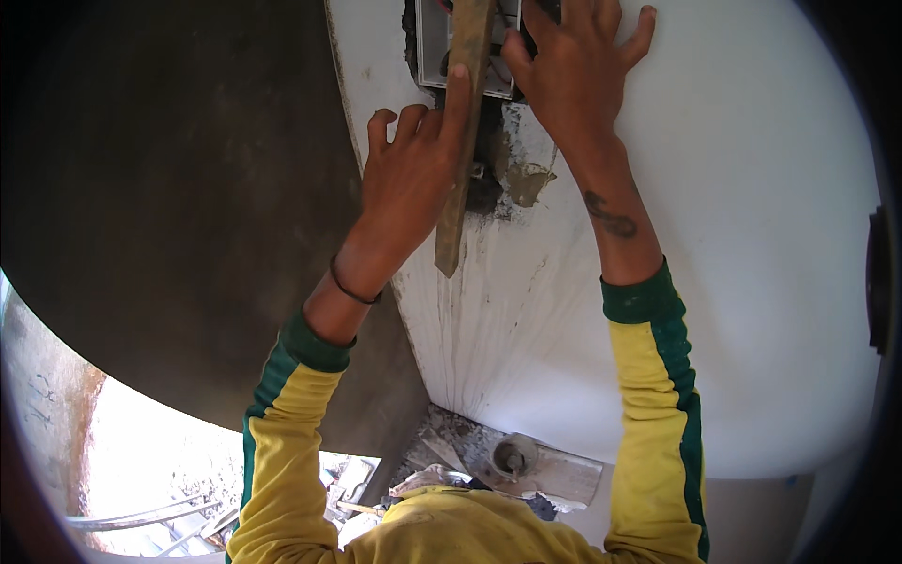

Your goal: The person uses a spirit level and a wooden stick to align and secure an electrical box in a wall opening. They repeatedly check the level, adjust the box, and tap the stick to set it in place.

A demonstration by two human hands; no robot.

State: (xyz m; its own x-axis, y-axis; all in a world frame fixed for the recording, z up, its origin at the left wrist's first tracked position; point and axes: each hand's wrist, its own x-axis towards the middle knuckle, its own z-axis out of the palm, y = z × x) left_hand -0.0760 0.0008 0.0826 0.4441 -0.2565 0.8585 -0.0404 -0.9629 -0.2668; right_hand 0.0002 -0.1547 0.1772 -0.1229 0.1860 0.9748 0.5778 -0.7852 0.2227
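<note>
A long wooden strip (451, 226) with a pointed lower end leans upright against the white wall, crossing the front of a white electrical box (434, 66) set into it. My left hand (411, 169) is closed on the strip's edge, its index finger stretched along the wood and the thumb hidden. Beside the box's right edge is my right hand (578, 80), fingers spread and thumb near the frame; its upper fingertips run out of view. A dark piece (548, 9) shows by those fingers, too cut off to name. Wires are partly visible inside the box.
Below the box is a rough dark hole (486, 179) with patches of mortar (528, 185). A dark grey wall (188, 188) meets the white wall (752, 235) at left. On the rubble-strewn floor stand a small bucket (515, 455) and a flat board (568, 477).
</note>
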